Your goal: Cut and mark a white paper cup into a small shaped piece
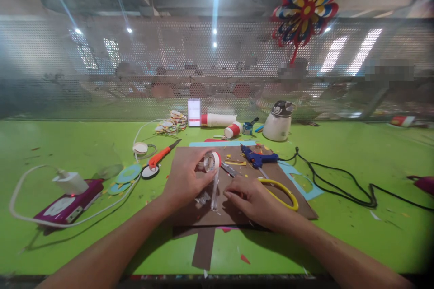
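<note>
My left hand is closed around a small white-and-red ring, pinched between thumb and fingers above a brown board. Below the ring a pale, see-through strip reaches down to the board; I cannot tell if the two are joined. My right hand is low over the board with its fingers curled together, and whatever is in them is hidden. Beside and partly under it lie yellow-handled scissors, their blades pointing up and left. A blue glue gun rests behind the scissors.
Left stand orange-handled scissors, light-blue paper rings and a purple power box with a white plug. Behind are paper cups, a phone and a white jug. A black cord runs right.
</note>
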`<action>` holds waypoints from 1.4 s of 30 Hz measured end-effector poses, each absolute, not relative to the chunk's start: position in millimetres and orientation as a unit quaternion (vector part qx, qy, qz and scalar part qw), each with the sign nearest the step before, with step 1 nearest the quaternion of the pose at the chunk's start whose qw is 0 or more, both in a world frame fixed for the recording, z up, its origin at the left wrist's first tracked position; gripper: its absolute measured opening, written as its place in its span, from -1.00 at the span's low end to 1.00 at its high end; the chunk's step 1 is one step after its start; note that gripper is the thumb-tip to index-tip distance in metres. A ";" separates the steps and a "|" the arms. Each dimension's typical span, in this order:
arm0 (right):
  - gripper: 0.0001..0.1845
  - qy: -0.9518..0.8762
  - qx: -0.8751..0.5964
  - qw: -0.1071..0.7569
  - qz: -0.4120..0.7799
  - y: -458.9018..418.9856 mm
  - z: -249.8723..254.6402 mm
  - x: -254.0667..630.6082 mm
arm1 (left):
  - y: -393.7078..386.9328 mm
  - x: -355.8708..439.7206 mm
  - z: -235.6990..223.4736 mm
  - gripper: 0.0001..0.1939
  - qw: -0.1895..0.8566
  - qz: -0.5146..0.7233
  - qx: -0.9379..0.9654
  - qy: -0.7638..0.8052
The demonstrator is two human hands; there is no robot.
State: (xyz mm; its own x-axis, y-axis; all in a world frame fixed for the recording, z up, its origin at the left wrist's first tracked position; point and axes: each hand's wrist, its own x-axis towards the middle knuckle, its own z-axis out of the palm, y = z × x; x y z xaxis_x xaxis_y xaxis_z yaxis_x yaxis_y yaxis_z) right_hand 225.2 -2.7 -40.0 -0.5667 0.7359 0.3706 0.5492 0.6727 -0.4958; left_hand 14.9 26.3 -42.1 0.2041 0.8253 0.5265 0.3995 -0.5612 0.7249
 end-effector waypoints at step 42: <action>-0.64 -0.854 -0.511 0.099 -0.012 6.6 -39.5 206.1 | 55.2 -6.0 -36.5 -0.54 0.222 0.539 0.674 0.454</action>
State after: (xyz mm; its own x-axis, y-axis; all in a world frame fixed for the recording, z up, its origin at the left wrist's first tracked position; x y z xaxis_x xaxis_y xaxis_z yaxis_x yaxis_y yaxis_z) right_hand 206.1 6.6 -39.5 -0.4583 0.8701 0.1812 0.8748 0.4776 -0.0807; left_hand -6.0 55.2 -36.5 0.0075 0.8510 0.5251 0.3736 -0.4895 0.7880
